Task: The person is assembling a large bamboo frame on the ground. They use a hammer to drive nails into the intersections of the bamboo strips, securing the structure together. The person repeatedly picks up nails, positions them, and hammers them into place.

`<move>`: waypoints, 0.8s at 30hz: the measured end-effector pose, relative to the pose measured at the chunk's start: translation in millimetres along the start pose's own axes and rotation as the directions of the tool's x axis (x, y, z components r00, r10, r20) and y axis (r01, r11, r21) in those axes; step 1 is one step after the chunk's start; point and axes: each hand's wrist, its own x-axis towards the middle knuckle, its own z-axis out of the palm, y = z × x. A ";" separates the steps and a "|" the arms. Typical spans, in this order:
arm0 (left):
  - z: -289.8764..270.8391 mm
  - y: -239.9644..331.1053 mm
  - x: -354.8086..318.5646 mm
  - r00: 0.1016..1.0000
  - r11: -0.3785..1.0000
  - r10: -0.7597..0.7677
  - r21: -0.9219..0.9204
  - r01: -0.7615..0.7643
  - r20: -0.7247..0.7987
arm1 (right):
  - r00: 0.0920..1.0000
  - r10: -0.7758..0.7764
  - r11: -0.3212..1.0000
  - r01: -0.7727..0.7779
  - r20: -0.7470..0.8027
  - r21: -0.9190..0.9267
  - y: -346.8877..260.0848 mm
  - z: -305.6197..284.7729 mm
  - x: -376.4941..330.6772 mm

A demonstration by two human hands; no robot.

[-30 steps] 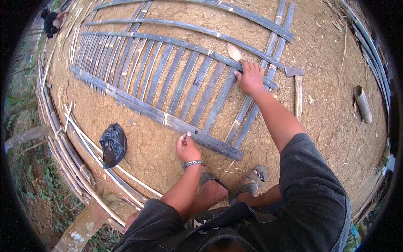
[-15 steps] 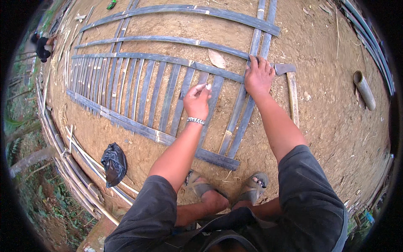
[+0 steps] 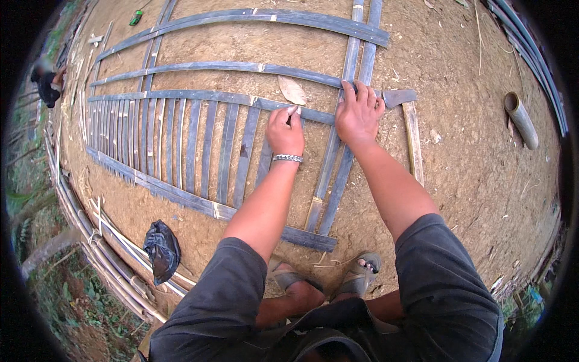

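A frame of dark split-bamboo slats (image 3: 181, 24) lies on the dirt, with many short slats between its two nearest rails. My right hand (image 3: 360, 114) is curled over the right end of the middle rail (image 3: 283, 72), where it crosses two slats (image 3: 329, 175) laid side by side. At the near rail (image 3: 319, 114), my left hand (image 3: 286, 133) is closed, thumb and fingertips pinched together; anything between them is too small to name. Just right of my right hand lies a hatchet-like tool (image 3: 414, 142) with a dark metal head and a pale wooden handle.
A dry leaf (image 3: 292, 90) lies beyond my left hand. A bamboo tube (image 3: 522, 120) lies at the right, and dark poles (image 3: 531, 54) behind it. At the left are a black plastic bag (image 3: 161, 250), bamboo poles (image 3: 114, 268) and a crouching person (image 3: 45, 84).
My left hand has moved up to the near rail, its fingertips still pinched. My right hand stays on the rail's end. The whole view has shifted slightly.
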 end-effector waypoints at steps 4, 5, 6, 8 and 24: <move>1.5 -0.1 -4.2 0.999 0.991 0.040 0.124 -0.042 0.021 | 0.999 0.017 1.000 -0.017 0.050 -0.008 -3.1 -0.9 -0.4; 1.5 0.2 -4.7 0.999 0.989 0.047 0.143 -0.050 0.024 | 0.998 0.020 1.000 -0.019 0.055 -0.011 -3.4 -0.5 0.0; 1.3 1.4 -5.5 0.998 0.985 0.053 0.161 -0.056 0.028 | 0.998 0.021 1.000 -0.020 0.061 -0.015 -3.2 -0.4 0.2; 0.9 2.5 -7.1 0.996 0.983 0.075 0.164 -0.080 0.040 | 0.998 0.027 0.999 -0.026 0.064 -0.025 -2.9 -0.7 0.7; 0.8 -2.4 -7.2 1.000 0.999 -0.032 -0.024 0.032 0.001 | 0.996 0.034 0.999 -0.032 0.084 -0.021 -5.5 -5.0 2.0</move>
